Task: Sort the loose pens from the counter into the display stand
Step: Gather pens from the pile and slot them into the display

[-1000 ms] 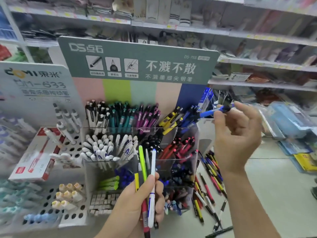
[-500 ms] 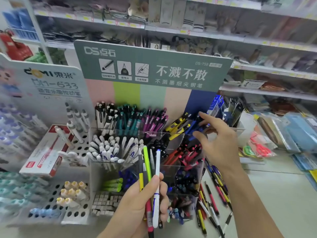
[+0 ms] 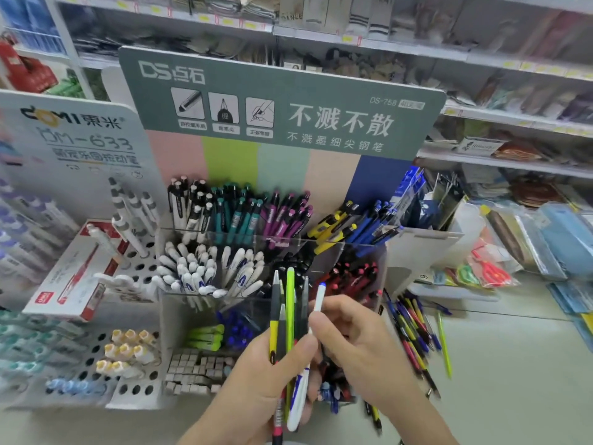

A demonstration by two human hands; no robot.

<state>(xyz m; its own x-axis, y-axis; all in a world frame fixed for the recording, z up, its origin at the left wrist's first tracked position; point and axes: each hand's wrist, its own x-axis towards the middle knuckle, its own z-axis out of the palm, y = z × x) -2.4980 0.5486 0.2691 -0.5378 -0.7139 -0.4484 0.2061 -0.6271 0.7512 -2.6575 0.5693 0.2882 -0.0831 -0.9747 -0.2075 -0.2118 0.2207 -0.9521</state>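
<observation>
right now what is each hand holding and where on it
Left hand grips a bundle of pens around their lower middle. Right hand pinches the white pen near its upper part.

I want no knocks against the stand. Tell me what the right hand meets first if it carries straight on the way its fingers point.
The right hand points left at the bunch of pens in the left hand. Its fingers already pinch the white pen there, so that bunch comes first, not the display stand.

pale counter (image 3: pixel 513 364) bears display stand (image 3: pixel 417 252); loose pens (image 3: pixel 414 329) beside it
</observation>
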